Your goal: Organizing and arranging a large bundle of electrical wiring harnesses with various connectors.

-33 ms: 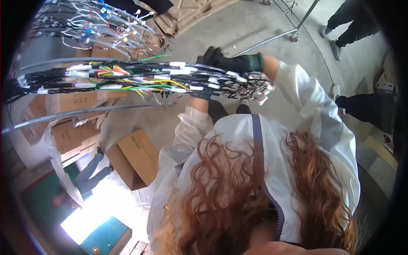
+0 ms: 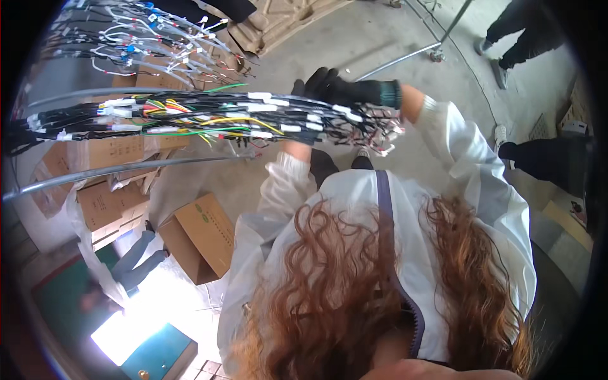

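A thick bundle of black wires (image 2: 209,114) with white labels and yellow, green, red and orange strands runs across from the left. Its loose ends with small pale terminals fan out near my right wrist. My right hand (image 2: 347,90), in a black glove with a green cuff, lies against the far side of the bundle near these ends. Its fingers look bent round the wires, partly hidden. From the near side my left hand (image 2: 297,149) reaches under the bundle; only the wrist area shows and its fingers are hidden behind the wires.
Another wire bundle (image 2: 145,44) with grey, white and blue pieces hangs at the far left. A metal rail (image 2: 126,168) runs below my bundle. Cardboard boxes (image 2: 202,237) stand at the left. Other people's legs (image 2: 551,164) are at the right, near a wheeled metal frame (image 2: 437,47).
My right hand and the wire ends have shifted slightly, the ends drawing a little left. The left glove's cuff, visible before, is now covered by the wires.
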A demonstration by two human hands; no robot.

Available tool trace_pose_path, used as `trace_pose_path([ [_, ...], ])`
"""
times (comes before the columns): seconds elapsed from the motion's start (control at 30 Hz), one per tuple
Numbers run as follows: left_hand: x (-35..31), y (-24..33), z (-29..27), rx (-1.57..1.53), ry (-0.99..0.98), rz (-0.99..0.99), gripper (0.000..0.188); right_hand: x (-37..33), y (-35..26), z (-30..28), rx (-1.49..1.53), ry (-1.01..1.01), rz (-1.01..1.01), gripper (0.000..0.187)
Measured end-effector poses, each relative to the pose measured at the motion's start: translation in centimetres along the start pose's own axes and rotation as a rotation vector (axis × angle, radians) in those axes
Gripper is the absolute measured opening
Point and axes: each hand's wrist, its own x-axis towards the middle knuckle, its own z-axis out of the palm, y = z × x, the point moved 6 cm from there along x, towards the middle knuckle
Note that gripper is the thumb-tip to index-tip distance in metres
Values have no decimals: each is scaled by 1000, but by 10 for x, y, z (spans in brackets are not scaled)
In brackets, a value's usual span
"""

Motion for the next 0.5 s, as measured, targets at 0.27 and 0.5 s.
trace_pose_path([
  [0.27,6,-16,39,-177,-69,-38,53,-134,-128,-3,-655,810,-48,47],
  [0.5,-3,-17,60,-235,-21,-135,56,-80,-114,-9,-701,614,156,39],
])
